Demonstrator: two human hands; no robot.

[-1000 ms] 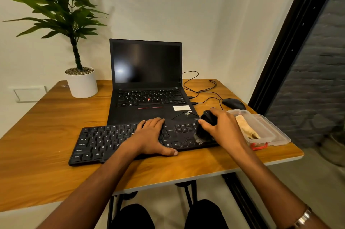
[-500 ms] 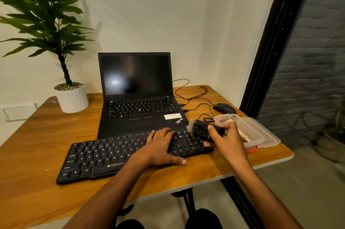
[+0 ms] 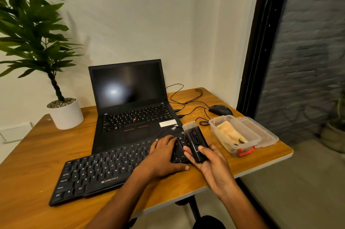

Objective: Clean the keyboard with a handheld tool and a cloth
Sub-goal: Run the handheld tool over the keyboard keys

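A black external keyboard lies near the front edge of the wooden table. My left hand rests flat on its right part, fingers spread. My right hand holds a black handheld cleaning tool just above the keyboard's right end. The tool points away from me, and pale bristles show at its far tip. A yellowish cloth lies inside a clear plastic box to the right of the keyboard.
An open black laptop with a dark screen stands behind the keyboard. A black mouse and loose cables lie at the back right. A potted plant stands at the back left. The table's right edge is close to the box.
My right hand has turned the tool from lying sideways over the keys to pointing away from me, lifted off the keys. My left hand stays on the keyboard. The camera has tilted up.
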